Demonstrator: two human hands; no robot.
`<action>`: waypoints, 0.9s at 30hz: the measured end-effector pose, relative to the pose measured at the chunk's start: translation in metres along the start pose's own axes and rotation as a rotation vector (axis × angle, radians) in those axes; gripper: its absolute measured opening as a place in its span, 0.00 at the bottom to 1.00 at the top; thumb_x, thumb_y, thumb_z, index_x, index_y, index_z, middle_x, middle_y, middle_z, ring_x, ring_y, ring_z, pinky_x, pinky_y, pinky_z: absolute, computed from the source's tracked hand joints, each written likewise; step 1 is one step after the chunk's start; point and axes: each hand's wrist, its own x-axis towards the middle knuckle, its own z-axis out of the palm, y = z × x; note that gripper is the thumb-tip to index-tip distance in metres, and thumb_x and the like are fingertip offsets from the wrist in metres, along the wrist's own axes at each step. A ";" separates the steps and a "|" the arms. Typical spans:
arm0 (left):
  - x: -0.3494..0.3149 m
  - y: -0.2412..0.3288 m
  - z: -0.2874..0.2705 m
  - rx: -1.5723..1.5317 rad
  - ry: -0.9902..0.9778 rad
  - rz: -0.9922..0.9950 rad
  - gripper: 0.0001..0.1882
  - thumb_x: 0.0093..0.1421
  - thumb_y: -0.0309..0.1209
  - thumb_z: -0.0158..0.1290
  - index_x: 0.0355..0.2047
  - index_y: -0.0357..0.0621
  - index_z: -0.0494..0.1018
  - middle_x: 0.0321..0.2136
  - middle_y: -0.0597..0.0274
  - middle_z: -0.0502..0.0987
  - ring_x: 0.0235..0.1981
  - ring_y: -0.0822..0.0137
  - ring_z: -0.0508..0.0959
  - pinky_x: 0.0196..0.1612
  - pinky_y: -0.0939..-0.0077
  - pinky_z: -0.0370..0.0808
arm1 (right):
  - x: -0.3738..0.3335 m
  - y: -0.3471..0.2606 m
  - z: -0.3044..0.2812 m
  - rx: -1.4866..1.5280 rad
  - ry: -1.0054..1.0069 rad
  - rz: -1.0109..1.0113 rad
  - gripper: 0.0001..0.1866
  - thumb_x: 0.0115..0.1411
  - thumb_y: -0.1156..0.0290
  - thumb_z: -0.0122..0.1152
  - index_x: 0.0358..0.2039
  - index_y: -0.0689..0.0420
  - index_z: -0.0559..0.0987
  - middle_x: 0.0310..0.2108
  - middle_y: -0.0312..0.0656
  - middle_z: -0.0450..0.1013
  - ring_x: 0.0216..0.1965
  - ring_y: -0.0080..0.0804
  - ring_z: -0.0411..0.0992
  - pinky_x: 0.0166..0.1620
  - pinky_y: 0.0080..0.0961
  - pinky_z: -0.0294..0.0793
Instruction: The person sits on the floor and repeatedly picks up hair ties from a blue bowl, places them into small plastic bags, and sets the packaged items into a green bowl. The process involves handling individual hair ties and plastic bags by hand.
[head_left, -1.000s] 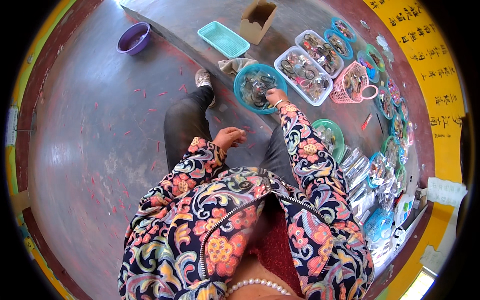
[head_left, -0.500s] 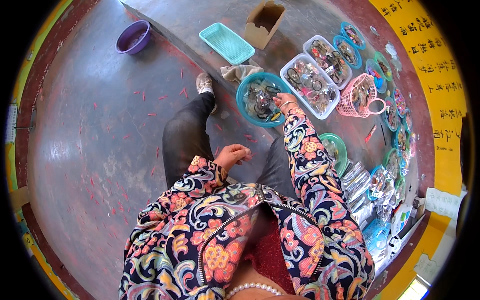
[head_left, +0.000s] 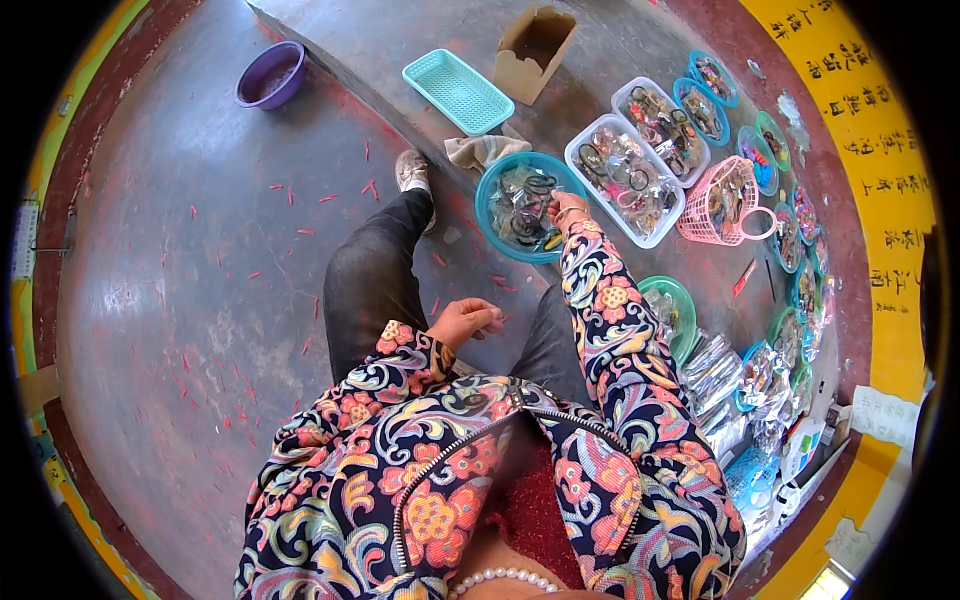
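Observation:
My right hand (head_left: 568, 208), a bracelet at its wrist, is at the right rim of a round teal basin (head_left: 484, 225). Its fingers are pinched together; what they hold is too small to make out. Inside the basin lie clear plastic packets with dark loops (head_left: 522, 205) and a small yellow item near the front rim. Above my lap hovers my left hand (head_left: 466, 322), its fingers curled and thumb pressed against them. Whatever it holds, if anything, is hidden.
Two white bins (head_left: 648, 232) of packets and a pink handled basket (head_left: 712, 205) stand right of the basin. A turquoise tray (head_left: 460, 92), cardboard box (head_left: 528, 72) and grey cloth (head_left: 485, 151) lie beyond. Silvery packets (head_left: 712, 370) are near my right elbow; a purple basin (head_left: 270, 78) is far left.
My right hand stays at the basin's right rim, with its fingers slightly shifted. The fingers of my left hand are curled in a little more. The whole view has moved slightly.

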 end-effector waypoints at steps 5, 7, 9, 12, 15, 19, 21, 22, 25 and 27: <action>-0.002 0.002 0.001 0.007 -0.006 0.007 0.12 0.53 0.37 0.48 0.32 0.41 0.70 0.27 0.64 0.75 0.28 0.75 0.73 0.29 0.83 0.65 | 0.002 0.004 0.002 0.040 -0.087 -0.105 0.05 0.49 0.71 0.54 0.21 0.58 0.72 0.17 0.38 0.71 0.15 0.25 0.68 0.15 0.17 0.63; -0.003 0.002 0.000 0.007 0.008 0.005 0.12 0.53 0.37 0.48 0.32 0.41 0.70 0.27 0.64 0.75 0.28 0.75 0.73 0.29 0.83 0.65 | -0.013 -0.001 0.008 0.032 -0.161 -0.123 0.05 0.49 0.70 0.53 0.21 0.57 0.72 0.18 0.38 0.72 0.15 0.24 0.69 0.14 0.17 0.62; -0.002 0.000 0.000 0.016 0.012 0.004 0.12 0.53 0.37 0.49 0.32 0.41 0.71 0.26 0.64 0.75 0.28 0.74 0.73 0.29 0.83 0.65 | -0.021 -0.006 0.008 0.012 -0.226 -0.062 0.05 0.48 0.70 0.52 0.20 0.58 0.72 0.18 0.39 0.72 0.16 0.24 0.69 0.13 0.17 0.61; -0.002 0.003 0.000 0.057 0.009 0.019 0.13 0.53 0.38 0.49 0.31 0.41 0.71 0.26 0.64 0.75 0.28 0.74 0.73 0.28 0.82 0.66 | -0.021 -0.005 0.007 -0.042 -0.290 -0.011 0.05 0.45 0.71 0.52 0.19 0.58 0.71 0.18 0.40 0.72 0.16 0.24 0.70 0.12 0.17 0.60; -0.005 0.009 0.002 0.061 0.007 -0.014 0.11 0.54 0.37 0.48 0.31 0.42 0.71 0.26 0.65 0.75 0.29 0.75 0.73 0.30 0.83 0.65 | -0.021 0.000 0.005 -0.150 -0.331 0.012 0.04 0.44 0.72 0.52 0.19 0.58 0.70 0.18 0.40 0.72 0.16 0.25 0.70 0.12 0.17 0.60; -0.002 0.007 -0.004 0.082 0.014 -0.002 0.11 0.53 0.37 0.48 0.31 0.42 0.71 0.26 0.65 0.75 0.29 0.75 0.73 0.30 0.83 0.65 | -0.032 0.000 0.003 -0.284 -0.336 0.017 0.07 0.43 0.69 0.53 0.20 0.59 0.70 0.18 0.40 0.71 0.16 0.26 0.70 0.12 0.17 0.59; -0.001 0.006 -0.004 0.091 0.008 0.007 0.11 0.53 0.37 0.48 0.31 0.42 0.71 0.26 0.65 0.74 0.29 0.75 0.73 0.30 0.83 0.65 | -0.037 -0.003 -0.003 -0.288 -0.311 -0.007 0.07 0.42 0.69 0.54 0.19 0.58 0.71 0.19 0.40 0.71 0.17 0.27 0.71 0.13 0.16 0.59; 0.000 0.005 -0.005 0.091 0.009 0.007 0.11 0.53 0.37 0.48 0.31 0.42 0.71 0.25 0.66 0.74 0.29 0.75 0.73 0.30 0.83 0.65 | -0.039 -0.004 -0.006 -0.265 -0.308 -0.032 0.06 0.41 0.70 0.54 0.19 0.59 0.71 0.18 0.40 0.71 0.16 0.27 0.71 0.13 0.17 0.59; 0.005 0.003 -0.009 0.105 0.013 0.015 0.11 0.53 0.37 0.48 0.31 0.42 0.71 0.25 0.66 0.74 0.28 0.75 0.73 0.30 0.83 0.65 | -0.050 -0.010 -0.014 -0.206 -0.291 -0.106 0.04 0.40 0.73 0.54 0.17 0.60 0.72 0.17 0.40 0.70 0.16 0.28 0.71 0.14 0.19 0.59; 0.007 0.002 -0.011 0.116 0.024 0.024 0.11 0.53 0.37 0.48 0.31 0.42 0.71 0.25 0.66 0.74 0.28 0.75 0.73 0.30 0.83 0.65 | -0.064 -0.012 -0.018 -0.173 -0.291 -0.133 0.04 0.40 0.73 0.54 0.18 0.60 0.72 0.17 0.40 0.71 0.16 0.28 0.71 0.14 0.18 0.59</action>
